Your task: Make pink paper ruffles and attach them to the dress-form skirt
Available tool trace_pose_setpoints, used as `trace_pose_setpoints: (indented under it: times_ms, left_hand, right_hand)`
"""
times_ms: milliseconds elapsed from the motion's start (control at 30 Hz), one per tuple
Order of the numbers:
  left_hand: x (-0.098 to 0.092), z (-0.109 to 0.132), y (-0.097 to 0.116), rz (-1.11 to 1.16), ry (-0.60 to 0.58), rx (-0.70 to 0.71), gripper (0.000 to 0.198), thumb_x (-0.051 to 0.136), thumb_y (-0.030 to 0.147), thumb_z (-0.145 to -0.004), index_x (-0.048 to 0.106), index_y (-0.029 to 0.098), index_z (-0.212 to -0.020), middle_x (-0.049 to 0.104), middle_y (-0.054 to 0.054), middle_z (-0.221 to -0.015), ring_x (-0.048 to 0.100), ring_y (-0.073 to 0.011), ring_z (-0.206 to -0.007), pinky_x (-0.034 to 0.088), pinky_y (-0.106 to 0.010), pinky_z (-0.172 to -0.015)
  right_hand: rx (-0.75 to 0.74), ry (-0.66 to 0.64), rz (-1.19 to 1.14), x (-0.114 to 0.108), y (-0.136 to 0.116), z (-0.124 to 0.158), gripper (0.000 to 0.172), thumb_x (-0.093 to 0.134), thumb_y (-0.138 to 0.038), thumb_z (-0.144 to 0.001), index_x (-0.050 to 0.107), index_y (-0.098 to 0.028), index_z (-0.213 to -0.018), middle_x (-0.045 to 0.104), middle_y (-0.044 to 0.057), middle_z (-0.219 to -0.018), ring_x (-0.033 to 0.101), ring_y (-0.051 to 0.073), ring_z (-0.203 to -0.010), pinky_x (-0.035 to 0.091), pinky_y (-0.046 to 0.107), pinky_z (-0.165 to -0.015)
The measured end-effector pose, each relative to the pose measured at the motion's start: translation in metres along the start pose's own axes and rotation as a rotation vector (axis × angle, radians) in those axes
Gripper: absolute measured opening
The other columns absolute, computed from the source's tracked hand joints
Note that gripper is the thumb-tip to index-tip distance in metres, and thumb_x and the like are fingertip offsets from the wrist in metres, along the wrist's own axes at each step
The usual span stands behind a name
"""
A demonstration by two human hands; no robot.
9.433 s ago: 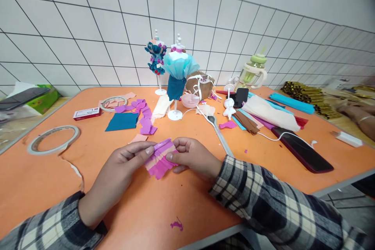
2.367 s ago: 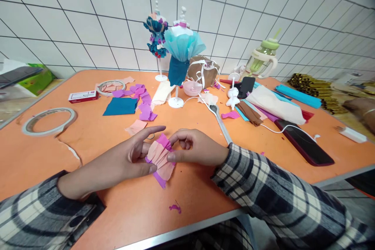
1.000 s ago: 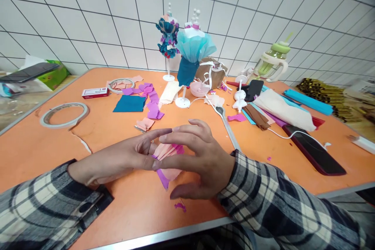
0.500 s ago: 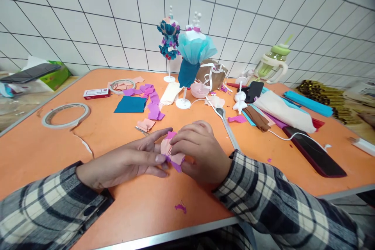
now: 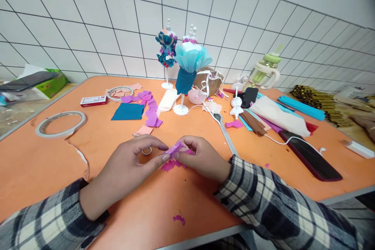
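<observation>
Between my two hands, above the orange table [image 5: 129, 218], is a small piece of purple and pink crepe paper [image 5: 177, 151]. My left hand [image 5: 131, 164] pinches its left end between thumb and fingertips. On its right side, my right hand [image 5: 202, 156] grips it with thumb and curled fingers. Just beyond my hands lie a peach paper piece [image 5: 144, 130] and several purple pieces [image 5: 152, 111]. A blue paper square [image 5: 128, 111] is farther left. A purple scrap [image 5: 179, 218] rests near the front edge.
Two small dress forms [image 5: 166, 49] [image 5: 185, 82] stand at the back. Tape rolls [image 5: 61, 124] and a red-white box [image 5: 93, 100] are left. Scissors [image 5: 227, 136], paper rolls [image 5: 281, 115], a dark phone [image 5: 310, 156] and a green-lidded bottle [image 5: 265, 70] are right.
The paper between my hands has been turned, with a purple strip now on top. My left hand has rolled over, back upward, and pinches it. My right hand has lowered slightly. The view has shifted.
</observation>
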State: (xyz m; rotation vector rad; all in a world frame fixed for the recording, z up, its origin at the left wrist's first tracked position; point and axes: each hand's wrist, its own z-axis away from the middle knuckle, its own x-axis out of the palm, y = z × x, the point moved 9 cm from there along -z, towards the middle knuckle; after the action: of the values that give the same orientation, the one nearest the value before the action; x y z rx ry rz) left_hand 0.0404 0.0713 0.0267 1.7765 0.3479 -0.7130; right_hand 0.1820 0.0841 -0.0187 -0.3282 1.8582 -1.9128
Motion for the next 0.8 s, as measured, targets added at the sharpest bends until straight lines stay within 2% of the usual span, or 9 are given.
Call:
trace_pose_setpoints:
  times_ms: [100, 167, 267, 333, 367, 433, 533, 667, 800]
  left_hand:
    - [0.004, 0.0, -0.002, 0.023, -0.019, -0.005, 0.021, 0.07, 0.046, -0.086, 0.08, 0.027, -0.085, 0.08, -0.003, -0.09, 0.07, -0.0255, -0.087, 0.05, -0.036, -0.083]
    - [0.001, 0.0, -0.001, 0.001, 0.014, 0.001, 0.019, 0.07, 0.043, -0.084, 0.079, 0.027, -0.082, 0.08, -0.002, -0.085, 0.071, -0.0238, -0.084, 0.051, -0.034, -0.081]
    - [-0.001, 0.0, 0.002, -0.035, 0.042, 0.015, 0.018, 0.068, 0.04, -0.082, 0.077, 0.026, -0.078, 0.079, 0.0, -0.08, 0.071, -0.0218, -0.079, 0.051, -0.033, -0.078]
    - [0.0, -0.001, 0.003, -0.044, 0.035, 0.023, 0.017, 0.067, 0.038, -0.082, 0.076, 0.026, -0.075, 0.078, 0.001, -0.078, 0.071, -0.0206, -0.076, 0.051, -0.031, -0.075]
    - [0.001, -0.001, 0.003, -0.045, 0.03, 0.027, 0.016, 0.067, 0.037, -0.081, 0.076, 0.026, -0.074, 0.078, 0.001, -0.077, 0.071, -0.0202, -0.075, 0.051, -0.031, -0.074]
    - [0.003, 0.0, 0.002, -0.047, 0.021, 0.038, 0.015, 0.067, 0.036, -0.081, 0.075, 0.025, -0.074, 0.077, 0.001, -0.078, 0.071, -0.0196, -0.076, 0.051, -0.03, -0.074]
    - [0.007, 0.002, 0.002, -0.043, 0.003, 0.046, 0.015, 0.069, 0.038, -0.083, 0.076, 0.026, -0.078, 0.078, 0.001, -0.082, 0.071, -0.019, -0.079, 0.052, -0.029, -0.076]
    - [0.01, 0.002, 0.002, -0.007, -0.026, 0.039, 0.015, 0.069, 0.04, -0.084, 0.078, 0.027, -0.081, 0.079, 0.002, -0.084, 0.071, -0.0182, -0.08, 0.052, -0.028, -0.077]
    - [0.011, 0.0, 0.004, 0.042, -0.056, 0.029, 0.016, 0.069, 0.039, -0.084, 0.078, 0.027, -0.081, 0.079, 0.002, -0.081, 0.071, -0.0178, -0.078, 0.052, -0.027, -0.076]
  right_hand:
    - [0.034, -0.05, -0.009, 0.004, 0.004, 0.001, 0.016, 0.066, -0.031, -0.077, 0.057, -0.018, -0.077, 0.054, -0.004, -0.066, 0.05, 0.011, -0.061, 0.037, 0.024, -0.056]
    - [0.008, -0.041, 0.002, 0.003, 0.001, 0.003, 0.019, 0.064, -0.033, -0.079, 0.061, -0.017, -0.089, 0.06, 0.0, -0.078, 0.055, 0.014, -0.068, 0.042, 0.025, -0.06]
    - [-0.132, 0.077, 0.094, -0.007, -0.015, 0.007, 0.045, 0.065, -0.035, -0.08, 0.059, -0.017, -0.122, 0.064, 0.008, -0.112, 0.061, 0.019, -0.092, 0.05, 0.033, -0.077]
    - [-0.256, 0.145, 0.207, -0.009, -0.03, 0.012, 0.054, 0.071, -0.038, -0.079, 0.058, -0.019, -0.128, 0.063, 0.01, -0.123, 0.061, 0.023, -0.103, 0.049, 0.038, -0.088]
    - [-0.317, 0.168, 0.266, -0.009, -0.036, 0.014, 0.051, 0.075, -0.039, -0.078, 0.062, -0.019, -0.123, 0.066, 0.01, -0.121, 0.061, 0.023, -0.105, 0.048, 0.039, -0.092]
    - [-0.424, 0.212, 0.355, -0.006, -0.046, 0.018, 0.034, 0.079, -0.037, -0.077, 0.069, -0.02, -0.105, 0.072, 0.007, -0.108, 0.063, 0.023, -0.102, 0.047, 0.039, -0.093]
    - [-0.453, 0.236, 0.372, -0.005, -0.047, 0.018, 0.007, 0.076, -0.026, -0.082, 0.072, -0.02, -0.082, 0.075, 0.003, -0.085, 0.066, 0.019, -0.086, 0.048, 0.034, -0.085]
    - [-0.311, 0.184, 0.213, -0.008, -0.03, 0.01, 0.005, 0.073, -0.023, -0.082, 0.074, -0.018, -0.08, 0.075, 0.002, -0.078, 0.066, 0.015, -0.075, 0.05, 0.028, -0.073]
    - [-0.2, 0.126, 0.049, -0.008, -0.019, 0.004, 0.017, 0.077, -0.033, -0.079, 0.074, -0.016, -0.082, 0.074, 0.004, -0.078, 0.067, 0.016, -0.072, 0.052, 0.028, -0.068]
